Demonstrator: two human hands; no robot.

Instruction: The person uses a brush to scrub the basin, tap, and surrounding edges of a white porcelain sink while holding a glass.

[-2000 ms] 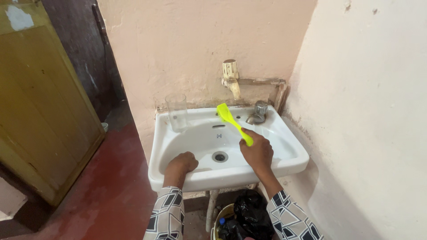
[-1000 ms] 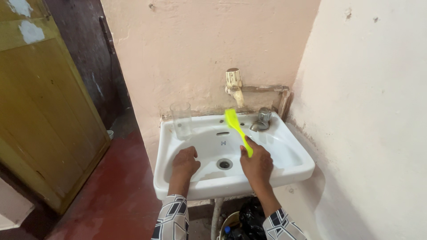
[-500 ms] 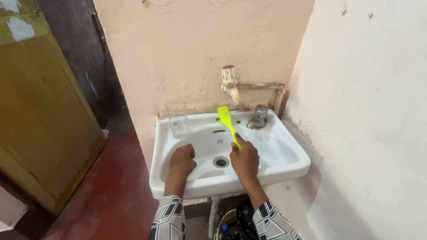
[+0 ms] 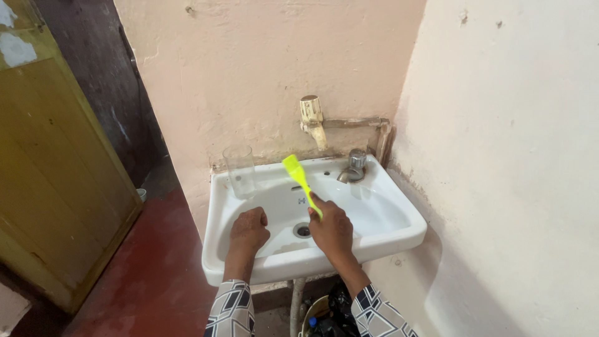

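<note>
The right hand (image 4: 332,229) is closed around the lower end of a bright yellow-green brush (image 4: 300,180), whose flat head points up and away over the back of the white wall-hung sink (image 4: 399,240), just left of the metal tap (image 4: 351,167) at the sink's back right; the hand itself sits over the bowl, right beside the drain (image 4: 302,231); the left hand (image 4: 248,228) is curled into a loose fist holding nothing, resting inside the sink's bowl near its front left rim, left of the drain; a clear empty glass (image 4: 239,171) stands upright on the sink's back left corner, well apart from both hands; above the sink, on the pink wall, a cream-coloured wall tap (image 4: 311,120) juts out with a pipe running right; below the sink a black plastic bag (image 4: 334,309) sits in a bucket; to the left of the sink are a red floor (image 4: 150,274) and a yellow wooden door (image 4: 56,168)
</note>
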